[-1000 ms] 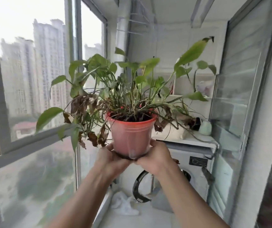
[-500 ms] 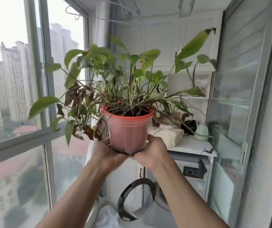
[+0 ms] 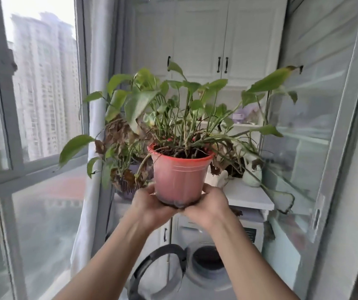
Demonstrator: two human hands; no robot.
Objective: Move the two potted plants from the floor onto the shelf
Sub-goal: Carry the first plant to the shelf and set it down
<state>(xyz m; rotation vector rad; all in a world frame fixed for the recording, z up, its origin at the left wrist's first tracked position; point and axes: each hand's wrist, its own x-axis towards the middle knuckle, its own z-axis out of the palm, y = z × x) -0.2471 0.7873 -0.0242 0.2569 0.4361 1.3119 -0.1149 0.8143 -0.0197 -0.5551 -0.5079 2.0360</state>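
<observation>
— How many pots are seen?
— One red plastic pot of leafy green plant [image 3: 179,180] is held aloft, cupped at its base by the left hand [image 3: 152,204] and right hand [image 3: 209,205]. A second plant in a purple slotted pot [image 3: 128,187] is seen behind, on the white shelf [image 3: 249,198].

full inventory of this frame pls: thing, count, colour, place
potted plant: 1, red-orange pot, green leaves with some brown dead ones, centre, held up in both hands
purple basket: 1, behind the plant's left leaves, on the shelf
shelf: 1, white, behind the pot above the washing machine
washing machine: 1, white, door open, bottom centre
pale green object: 1, on the shelf, right of the pot; kind unclear
cabinet doors: white with dark handles, top centre
window: grey frame, left, tower blocks outside
curtain: 1, white, beside the window
left hand: grips the pot's base
right hand: grips the pot's base
</observation>
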